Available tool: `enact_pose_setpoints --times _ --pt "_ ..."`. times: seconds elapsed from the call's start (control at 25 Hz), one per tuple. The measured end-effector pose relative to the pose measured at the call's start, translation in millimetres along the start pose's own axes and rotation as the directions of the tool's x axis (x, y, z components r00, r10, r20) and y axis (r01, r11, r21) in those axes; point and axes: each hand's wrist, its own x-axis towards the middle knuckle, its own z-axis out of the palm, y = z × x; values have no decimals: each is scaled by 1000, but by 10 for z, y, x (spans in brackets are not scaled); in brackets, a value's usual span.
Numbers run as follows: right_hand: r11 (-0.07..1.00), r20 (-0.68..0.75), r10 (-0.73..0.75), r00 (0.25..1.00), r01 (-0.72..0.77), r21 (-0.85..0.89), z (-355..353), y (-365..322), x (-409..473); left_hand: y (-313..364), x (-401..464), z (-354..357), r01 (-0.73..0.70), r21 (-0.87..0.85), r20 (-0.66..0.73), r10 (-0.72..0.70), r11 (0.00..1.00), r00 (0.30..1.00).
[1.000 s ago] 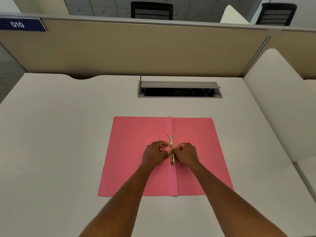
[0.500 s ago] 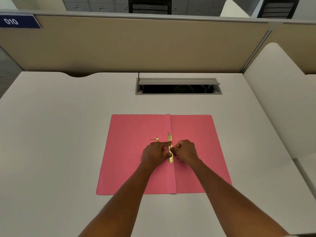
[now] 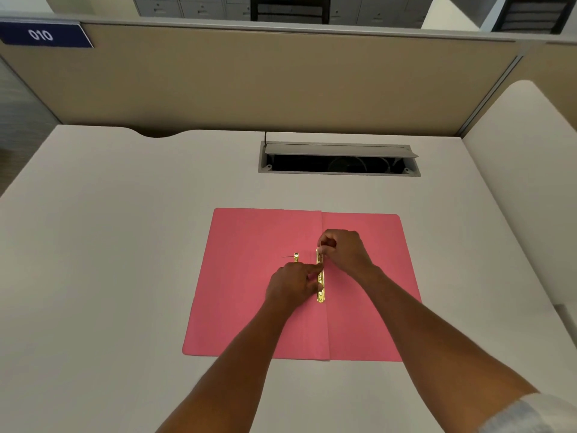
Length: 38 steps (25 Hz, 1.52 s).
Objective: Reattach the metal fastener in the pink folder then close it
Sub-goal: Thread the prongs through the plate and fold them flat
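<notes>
Open flat on the white desk [image 3: 125,276]: a pink paper folder [image 3: 249,307], both leaves spread, crease running from 12 to 6 o'clock. Just right of that crease, near the folder's middle, a narrow gold metal fastener bar [image 3: 320,285] lying lengthwise along the fold. At 9 o'clock from the bar's upper end, slightly apart from it, a small gold fastener piece [image 3: 296,257] with a thin prong pointing further toward 9 o'clock, resting on the left leaf.

Left hand [image 3: 293,284] curled, index finger and thumb pressed down against the bar's left edge at its middle and lower part; pressing rather than wrapped around it. Right hand [image 3: 343,250] at 1 o'clock from the left, fingers bent and pinched at the bar's upper end; whether a prong sits between the fingertips cannot be told.

At 12 o'clock beyond the folder, a grey cable hatch [image 3: 338,159] sunk into the desk, lid raised. Behind it, a beige partition [image 3: 281,82] with a blue label [image 3: 43,35] reading 010 at 10 o'clock.
</notes>
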Motion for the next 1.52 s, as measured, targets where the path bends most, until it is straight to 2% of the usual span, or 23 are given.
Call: enact_pose_setpoints --times 0.32,0.72,0.92,1.16,1.32,1.52 --pt "998 29 1 1000 -2 62 0 45 197 -18 28 22 14 -41 11 -14 999 1000" --pt "986 17 -104 994 105 -127 61 99 262 -48 50 29 15 -48 7 -15 999 1000" --pt "987 -40 -106 994 100 -128 90 166 199 -36 53 15 5 -43 8 -4 999 1000" --pt "981 -65 -147 987 137 -139 97 155 173 34 62 -41 -110 214 -6 114 971 993" --pt "971 -54 -177 983 165 -174 87 147 181 -14 42 37 -189 326 -60 220 926 974" --pt "968 -34 -174 984 165 -190 79 131 212 -95 45 102 -277 438 -42 327 855 944"
